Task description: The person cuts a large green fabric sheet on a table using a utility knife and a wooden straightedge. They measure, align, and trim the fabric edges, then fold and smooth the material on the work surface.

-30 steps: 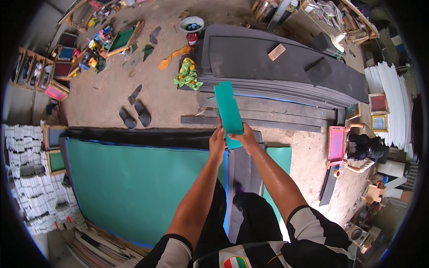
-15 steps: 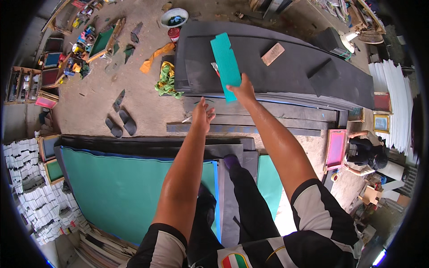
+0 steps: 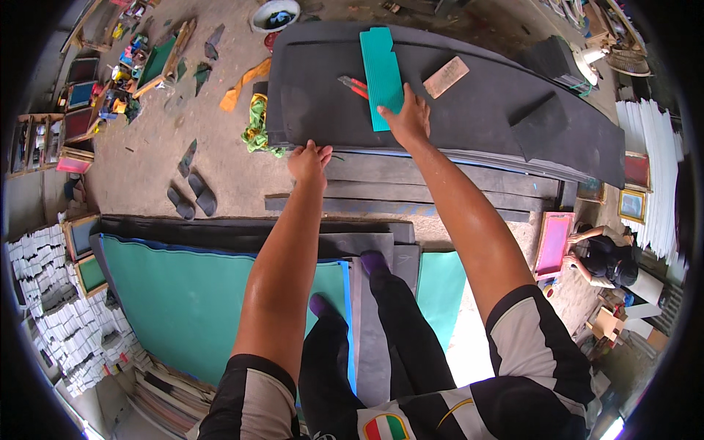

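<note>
A teal ribbed strip [image 3: 381, 77] with a notched far corner lies on a stack of black foam-like sheets [image 3: 323, 95]. My right hand [image 3: 408, 121] grips its near right side, thumb on top and fingers along the edge. At the stack's near left edge, my left hand [image 3: 309, 163] has its fingers bent together. A thin dark sliver shows beside them; whatever they hold is hidden. Left of the strip rests a red utility knife [image 3: 354, 86]. A worn tan block [image 3: 446, 77] sits to the right of the strip.
A loose black piece [image 3: 535, 125] lies farther right on the stack. Large green sheets [image 3: 198, 301] spread around my feet. Grey slippers [image 3: 202, 194] and an orange cloth [image 3: 242, 84] are on the floor at left. Another person [image 3: 605, 253] works beside a pink-screened frame [image 3: 554, 246] at right.
The ribbed strip has moved slightly right and straightened, with my right hand on it. More of the red knife shows. My left hand has moved left to the stack's edge.
</note>
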Tool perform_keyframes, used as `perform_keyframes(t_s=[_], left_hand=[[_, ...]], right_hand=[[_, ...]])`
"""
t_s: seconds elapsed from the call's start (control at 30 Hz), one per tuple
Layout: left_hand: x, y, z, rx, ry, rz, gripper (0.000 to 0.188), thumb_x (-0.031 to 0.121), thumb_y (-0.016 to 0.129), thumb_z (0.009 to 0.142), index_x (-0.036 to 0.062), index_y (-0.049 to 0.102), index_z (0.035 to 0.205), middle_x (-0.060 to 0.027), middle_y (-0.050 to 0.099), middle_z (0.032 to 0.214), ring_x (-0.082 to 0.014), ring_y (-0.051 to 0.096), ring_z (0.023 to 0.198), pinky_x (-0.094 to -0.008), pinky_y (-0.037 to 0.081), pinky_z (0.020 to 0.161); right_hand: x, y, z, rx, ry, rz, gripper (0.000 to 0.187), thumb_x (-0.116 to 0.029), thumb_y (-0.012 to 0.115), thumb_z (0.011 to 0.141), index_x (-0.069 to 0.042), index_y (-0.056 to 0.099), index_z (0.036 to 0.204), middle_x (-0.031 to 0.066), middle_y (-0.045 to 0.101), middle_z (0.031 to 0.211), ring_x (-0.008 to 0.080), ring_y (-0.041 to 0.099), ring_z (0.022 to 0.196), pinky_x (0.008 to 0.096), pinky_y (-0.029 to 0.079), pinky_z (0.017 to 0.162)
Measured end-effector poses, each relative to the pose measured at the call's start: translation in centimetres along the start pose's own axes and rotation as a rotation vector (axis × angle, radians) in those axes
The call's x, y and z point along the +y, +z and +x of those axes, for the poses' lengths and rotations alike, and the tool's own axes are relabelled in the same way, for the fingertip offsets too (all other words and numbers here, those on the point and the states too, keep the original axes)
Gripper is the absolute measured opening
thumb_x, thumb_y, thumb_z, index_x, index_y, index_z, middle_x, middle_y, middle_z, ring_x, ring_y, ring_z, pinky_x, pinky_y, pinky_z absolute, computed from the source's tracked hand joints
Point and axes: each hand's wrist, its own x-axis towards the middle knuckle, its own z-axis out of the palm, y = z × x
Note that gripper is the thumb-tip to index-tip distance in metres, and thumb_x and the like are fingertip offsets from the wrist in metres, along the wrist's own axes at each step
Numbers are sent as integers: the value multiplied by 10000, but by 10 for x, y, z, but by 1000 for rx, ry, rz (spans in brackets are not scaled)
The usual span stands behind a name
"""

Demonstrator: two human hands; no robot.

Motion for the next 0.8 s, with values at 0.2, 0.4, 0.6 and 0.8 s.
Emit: perform_keyframes(t_s=[0.2,0.4,0.6,0.8], left_hand=[[-29,-44,-1,-125,34,-2,472,389,593,1037,16,543,1321,-153,702,1131,-207,711,783,-305,562,654],[-137,-160,-80,-88,-78,160,341,339,653,1007,46,645,1179,-70,696,932,-146,664,703,-267,483,573],[-214,-277,-155,165,-67,299,416,310,642,1003,-5,654,1274,-118,736,1064,-170,685,762,-303,508,648],[-290,-404,-213,335,-65,291,392,288,659,986,-25,683,1221,-132,743,1064,-190,695,815,-322,548,726]], right_hand=[[-5,6,-54,180,-333,-34,679,-277,764,886,-140,453,1473,152,478,1422,381,467,1304,505,415,1069],[3,37,-184,-83,-678,-10,616,-226,788,841,-128,542,1398,167,512,1389,391,494,1281,501,415,1069],[-14,80,-310,-324,-844,44,583,-211,788,824,-119,570,1357,162,563,1323,376,530,1236,499,451,1037],[19,122,-417,-503,-924,0,551,-211,790,848,-94,566,1338,155,592,1266,356,572,1193,468,501,981]])
